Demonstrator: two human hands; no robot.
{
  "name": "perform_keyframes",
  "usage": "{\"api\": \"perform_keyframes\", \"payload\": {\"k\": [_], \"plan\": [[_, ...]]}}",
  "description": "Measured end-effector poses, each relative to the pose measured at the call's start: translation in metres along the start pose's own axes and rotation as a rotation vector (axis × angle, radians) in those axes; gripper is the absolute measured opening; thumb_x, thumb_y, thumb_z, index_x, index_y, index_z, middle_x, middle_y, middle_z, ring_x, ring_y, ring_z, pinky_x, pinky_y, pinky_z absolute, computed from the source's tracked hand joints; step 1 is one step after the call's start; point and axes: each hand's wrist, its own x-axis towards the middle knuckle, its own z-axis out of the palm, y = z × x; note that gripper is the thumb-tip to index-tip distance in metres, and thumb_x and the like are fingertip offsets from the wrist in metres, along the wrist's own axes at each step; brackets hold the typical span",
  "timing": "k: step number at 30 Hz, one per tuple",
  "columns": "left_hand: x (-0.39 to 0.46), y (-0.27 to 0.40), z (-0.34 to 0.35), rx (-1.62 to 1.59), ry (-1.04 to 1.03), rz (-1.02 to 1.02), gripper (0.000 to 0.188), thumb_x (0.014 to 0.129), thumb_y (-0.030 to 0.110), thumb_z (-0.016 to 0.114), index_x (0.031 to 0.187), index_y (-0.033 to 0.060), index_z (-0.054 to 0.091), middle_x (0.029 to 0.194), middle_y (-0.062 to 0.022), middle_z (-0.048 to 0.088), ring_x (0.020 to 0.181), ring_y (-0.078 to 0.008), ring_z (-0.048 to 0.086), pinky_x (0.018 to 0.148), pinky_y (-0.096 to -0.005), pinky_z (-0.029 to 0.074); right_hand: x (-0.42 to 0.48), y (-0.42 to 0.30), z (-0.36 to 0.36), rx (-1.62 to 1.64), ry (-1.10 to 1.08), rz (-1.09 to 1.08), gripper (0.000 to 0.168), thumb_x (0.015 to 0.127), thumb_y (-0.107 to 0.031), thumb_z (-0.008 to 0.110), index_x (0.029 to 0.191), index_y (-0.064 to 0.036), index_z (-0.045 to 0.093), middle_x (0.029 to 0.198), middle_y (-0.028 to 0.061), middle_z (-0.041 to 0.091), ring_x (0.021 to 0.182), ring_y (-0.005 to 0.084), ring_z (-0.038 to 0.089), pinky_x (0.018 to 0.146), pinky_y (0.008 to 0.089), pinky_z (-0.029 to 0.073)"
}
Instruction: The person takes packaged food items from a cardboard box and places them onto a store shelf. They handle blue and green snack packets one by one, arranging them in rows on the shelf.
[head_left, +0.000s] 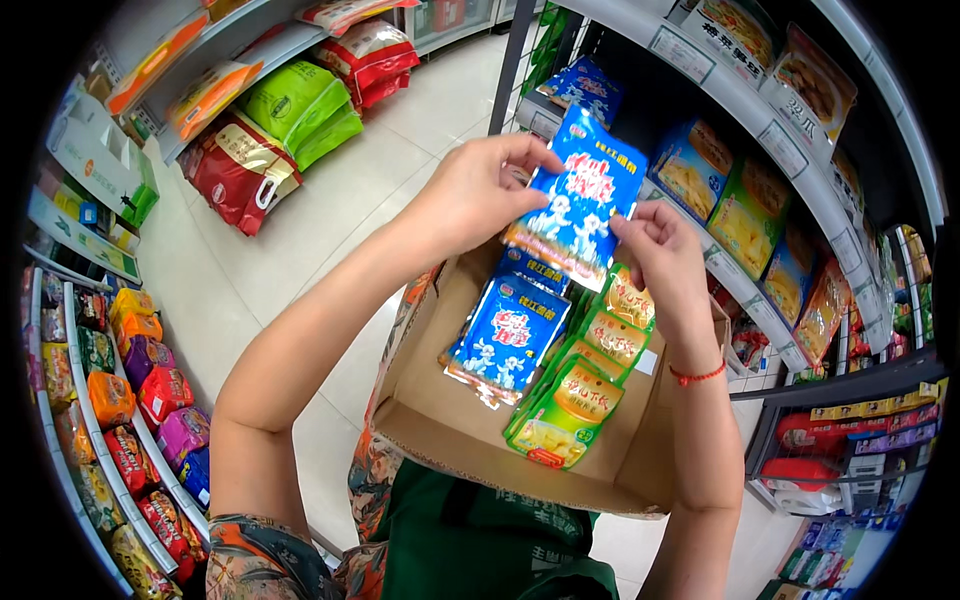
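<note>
Between my two hands a blue food packet (589, 191) with white cartoon figures is held up by its side edges. My left hand (487, 187) pinches the left edge with thumb and fingers. Against the lower right edge, the thumb and fingers of my right hand (664, 247) grip the same packet; a red cord bracelet is on that wrist. Below lies an open cardboard box (427, 375) in front of my green apron (465, 532). Inside it are matching blue packets (510, 337) and an overlapping row of green and yellow packets (566, 412).
Shelves with price strips (784, 146) rise at the right, carrying yellow and blue packets (694, 169). A blue packet (585, 86) lies on the lower shelf ahead. Rice-type bags (300, 109) are stacked at upper left over the tiled floor (300, 232). Noodle packs (154, 375) line the left rack.
</note>
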Motion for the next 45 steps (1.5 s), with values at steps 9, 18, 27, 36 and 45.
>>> {"api": "perform_keyframes", "payload": {"k": [9, 18, 27, 36, 45], "plan": [[-0.076, -0.006, 0.004, 0.357, -0.168, 0.096, 0.028, 0.075, -0.002, 0.07, 0.1, 0.0056, 0.059, 0.094, -0.0069, 0.051, 0.076, -0.0124, 0.058, 0.069, -0.0267, 0.049, -0.058, 0.037, 0.007, -0.079, -0.217, 0.227, 0.015, 0.09, -0.014, 0.061, 0.09, -0.002, 0.052, 0.067, 0.0025, 0.062, 0.047, 0.0077, 0.056, 0.04, 0.0195, 0.038], [-0.107, -0.022, 0.033, 0.677, -0.28, -0.026, 0.036, 0.077, -0.001, 0.065, 0.111, 0.0029, 0.053, 0.107, -0.0175, 0.051, 0.096, -0.0368, 0.058, 0.083, -0.0433, 0.049, -0.078, 0.072, 0.019, -0.196, -0.325, 0.375, 0.013, 0.09, -0.012, 0.059, 0.088, -0.001, 0.053, 0.077, 0.0086, 0.068, 0.051, 0.0117, 0.063, 0.04, 0.0228, 0.046], [-0.102, -0.046, 0.041, 0.707, -0.321, -0.031, 0.039, 0.075, -0.002, 0.065, 0.112, -0.0011, 0.051, 0.107, -0.0215, 0.051, 0.099, -0.04, 0.057, 0.086, -0.045, 0.046, -0.075, 0.084, 0.027, -0.229, -0.296, 0.404, 0.015, 0.089, -0.012, 0.06, 0.086, -0.001, 0.051, 0.078, 0.0106, 0.068, 0.053, 0.0142, 0.065, 0.04, 0.0233, 0.048], [-0.101, -0.056, 0.044, 0.701, -0.289, 0.001, 0.04, 0.072, -0.003, 0.066, 0.109, -0.0012, 0.051, 0.106, -0.0221, 0.052, 0.097, -0.0408, 0.057, 0.085, -0.0454, 0.047, -0.075, 0.08, 0.03, -0.234, -0.285, 0.392, 0.018, 0.089, -0.013, 0.061, 0.087, -0.001, 0.048, 0.074, 0.0127, 0.068, 0.052, 0.0165, 0.066, 0.039, 0.0249, 0.049], [-0.103, -0.044, 0.043, 0.734, -0.279, 0.024, 0.041, 0.074, -0.001, 0.068, 0.112, -0.0014, 0.051, 0.111, -0.022, 0.051, 0.1, -0.0409, 0.057, 0.085, -0.0454, 0.047, -0.075, 0.07, 0.023, -0.187, -0.311, 0.382, 0.018, 0.09, -0.014, 0.061, 0.085, -0.001, 0.05, 0.073, 0.0128, 0.068, 0.051, 0.0157, 0.065, 0.04, 0.0243, 0.049]]}}
